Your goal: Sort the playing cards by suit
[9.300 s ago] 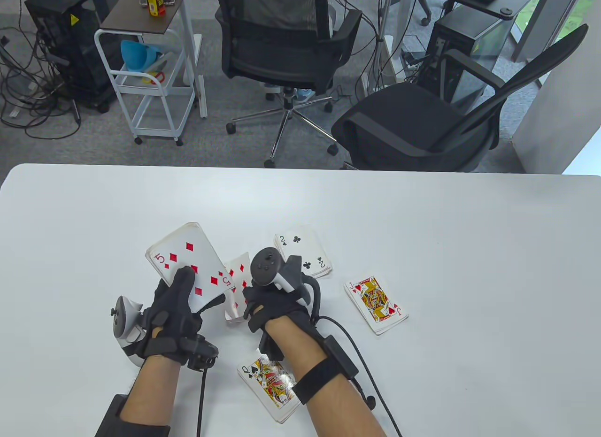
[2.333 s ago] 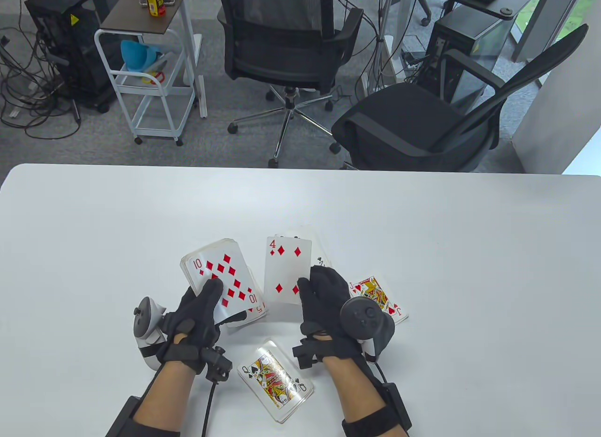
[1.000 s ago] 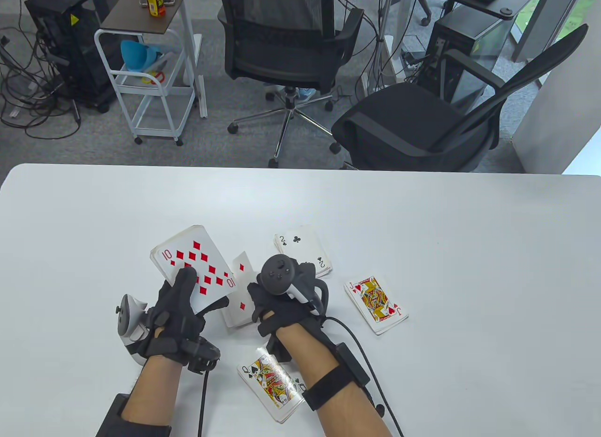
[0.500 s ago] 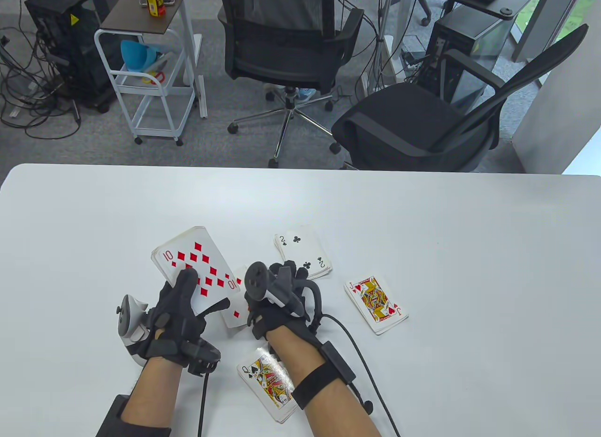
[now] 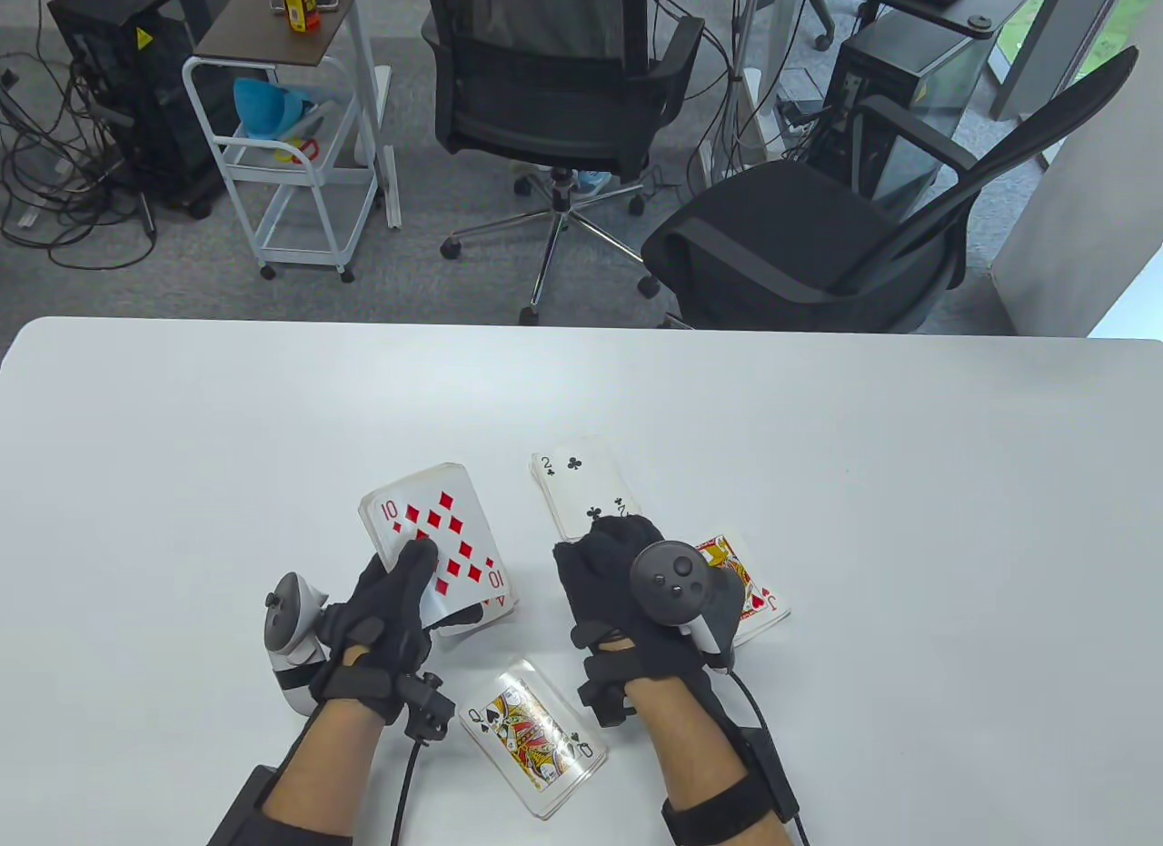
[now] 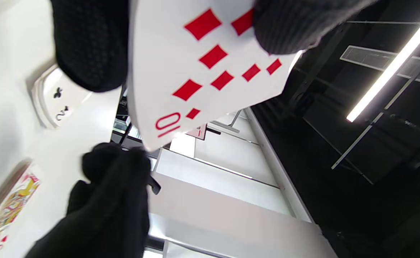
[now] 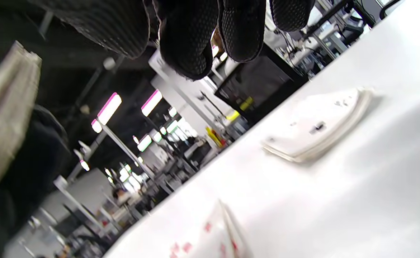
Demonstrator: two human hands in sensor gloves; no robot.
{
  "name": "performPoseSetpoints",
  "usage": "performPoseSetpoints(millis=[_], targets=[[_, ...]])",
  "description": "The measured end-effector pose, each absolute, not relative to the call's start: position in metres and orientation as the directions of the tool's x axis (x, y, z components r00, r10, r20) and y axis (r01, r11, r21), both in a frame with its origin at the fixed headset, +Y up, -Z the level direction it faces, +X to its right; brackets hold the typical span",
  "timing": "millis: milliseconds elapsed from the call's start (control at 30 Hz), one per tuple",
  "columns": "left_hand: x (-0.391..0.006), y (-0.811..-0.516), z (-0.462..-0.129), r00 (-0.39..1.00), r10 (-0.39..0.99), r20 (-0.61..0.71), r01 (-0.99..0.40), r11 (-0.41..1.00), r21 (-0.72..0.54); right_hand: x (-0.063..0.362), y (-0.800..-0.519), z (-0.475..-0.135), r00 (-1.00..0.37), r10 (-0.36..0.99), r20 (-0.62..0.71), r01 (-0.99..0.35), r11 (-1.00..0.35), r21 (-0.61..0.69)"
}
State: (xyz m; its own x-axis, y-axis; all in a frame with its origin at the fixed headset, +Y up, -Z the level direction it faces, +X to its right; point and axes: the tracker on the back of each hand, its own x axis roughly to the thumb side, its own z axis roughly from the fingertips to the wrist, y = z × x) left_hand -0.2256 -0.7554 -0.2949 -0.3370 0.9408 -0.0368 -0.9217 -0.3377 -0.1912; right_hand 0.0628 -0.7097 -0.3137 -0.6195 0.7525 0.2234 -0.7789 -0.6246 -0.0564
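Note:
My left hand (image 5: 427,578) grips a face-up deck (image 5: 436,528) showing the ten of diamonds (image 6: 210,71), thumb on top, just above the table. A stack's corner (image 5: 486,614) peeks out under that deck. My right hand (image 5: 604,546) hovers empty, fingers loosely curled, between the clubs pile (image 5: 581,482) topped by the two and the hearts pile (image 5: 759,601) topped by the jack, which it partly covers. The spades pile (image 5: 531,732) topped by the queen lies near the front edge between my wrists. In the left wrist view the clubs pile (image 6: 55,100) and jack (image 6: 5,211) show.
The white table (image 5: 818,428) stretches bare to the left, right and far side of the piles. Two office chairs (image 5: 563,74) stand beyond the far edge, with a white cart (image 5: 291,155) at the back left. Glove cables trail from both wrists.
My right hand left the four of diamonds on the diamond pile and moved right, empty, over the hearts pile. My left hand shifted right with the deck, covering the diamond pile.

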Motion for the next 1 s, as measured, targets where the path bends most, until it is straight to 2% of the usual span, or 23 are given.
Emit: performPoseSetpoints(millis=[267,467,700,833,1000], targets=[[-0.213,-0.763,-0.293,-0.275,0.959,-0.064,-0.934,-0.283,-0.220,0.051,-0.709,-0.301,-0.546,0.759,0.355,-0.829,-0.551,-0.097],[-0.211,-0.763,-0.293,-0.256,0.964,-0.072,-0.937,-0.265,-0.228,0.035,-0.715,-0.298,-0.575,0.722,0.385,-0.787,-0.616,-0.020],[-0.206,-0.760,-0.292,-0.230,0.971,-0.070,-0.938,-0.240,-0.251,0.028,-0.712,-0.293,-0.624,0.662,0.414,-0.744,-0.665,-0.059],[-0.206,-0.760,-0.292,-0.224,0.972,-0.068,-0.939,-0.234,-0.253,0.026,-0.715,-0.293,-0.628,0.655,0.420,-0.729,-0.684,-0.022],[-0.206,-0.760,-0.291,-0.227,0.971,-0.071,-0.940,-0.238,-0.245,0.025,-0.714,-0.291,-0.639,0.642,0.425,-0.730,-0.680,-0.070]])
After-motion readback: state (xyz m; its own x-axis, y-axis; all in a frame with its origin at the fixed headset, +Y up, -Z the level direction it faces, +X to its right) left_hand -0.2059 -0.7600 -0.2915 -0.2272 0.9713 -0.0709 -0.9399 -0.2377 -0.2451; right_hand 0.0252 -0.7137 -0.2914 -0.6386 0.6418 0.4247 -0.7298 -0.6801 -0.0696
